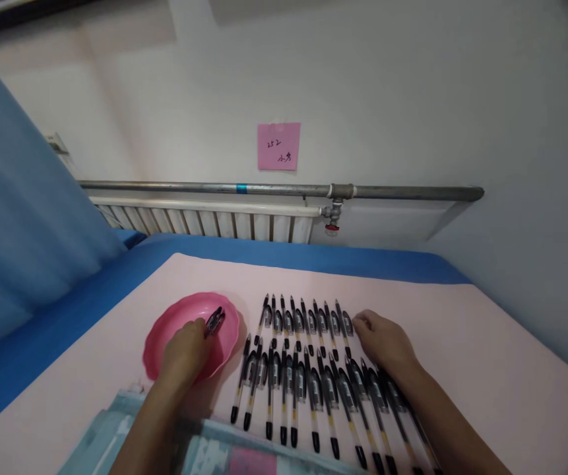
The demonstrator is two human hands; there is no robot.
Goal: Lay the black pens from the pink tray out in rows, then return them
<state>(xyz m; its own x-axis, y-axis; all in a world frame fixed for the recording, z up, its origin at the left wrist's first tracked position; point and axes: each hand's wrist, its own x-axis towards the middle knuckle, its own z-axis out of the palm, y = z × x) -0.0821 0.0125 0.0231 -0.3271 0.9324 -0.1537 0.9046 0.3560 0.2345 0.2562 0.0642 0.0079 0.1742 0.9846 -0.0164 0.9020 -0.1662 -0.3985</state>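
Black pens (214, 321), 2 or so clamped in the left hand (185, 356) inside the pink dish (157, 333) by the pink mat's (462, 330) left edge, point away and rightward, while the right hand (385, 343), fingers curled, grip unclear, touches the far pen row's (303, 320) right end, its pens lying front-to-back

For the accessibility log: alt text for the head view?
Left hand grips a couple of pens in a pink dish; right hand rests at the end of the far row of black pens, two rows lying on a pink mat.
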